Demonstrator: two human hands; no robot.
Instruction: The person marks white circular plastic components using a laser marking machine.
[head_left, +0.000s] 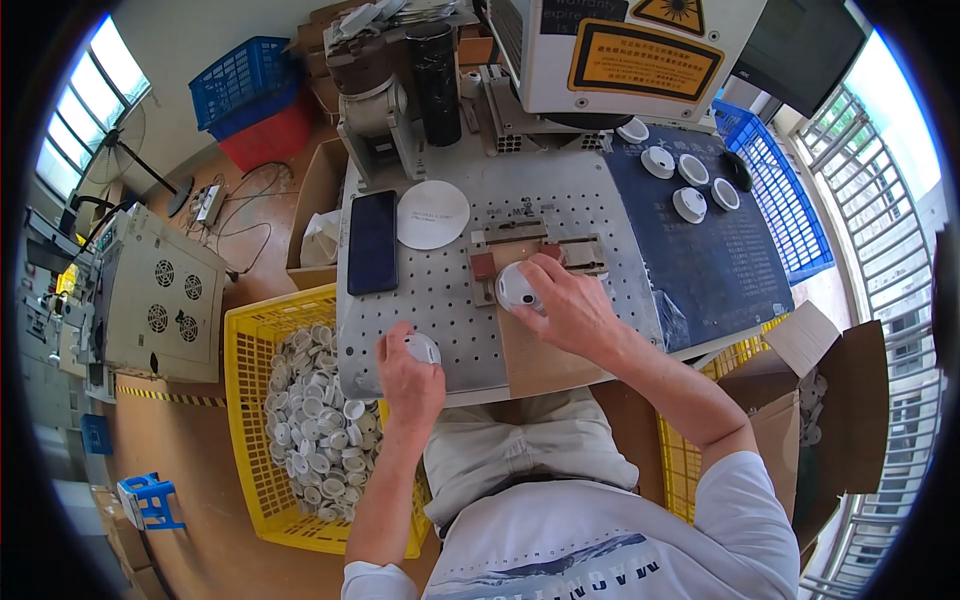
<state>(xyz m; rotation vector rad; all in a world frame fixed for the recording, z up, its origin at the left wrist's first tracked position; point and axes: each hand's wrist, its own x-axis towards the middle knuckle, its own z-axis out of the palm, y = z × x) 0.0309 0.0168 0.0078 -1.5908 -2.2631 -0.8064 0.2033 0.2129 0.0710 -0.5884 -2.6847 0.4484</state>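
Observation:
My right hand (575, 308) grips a round white plastic cover (515, 287) with a small dark hole, at the front of a metal fixture (511, 232) with reddish-brown blocks. My left hand (408, 385) is closed around a second white cover (423, 348) near the front edge of the perforated metal plate (365, 335). Under the right hand, a piece of brown cardboard (545, 358) runs from the fixture to the plate's edge. Fingers partly hide both covers.
A phone (373, 243) and a white disc (433, 215) lie left of the fixture. Several white covers (690, 204) rest on the dark mat (705, 262). A yellow basket (250, 440) of white parts stands left, an open cardboard box (845, 400) right. Above hangs a machine head (560, 75).

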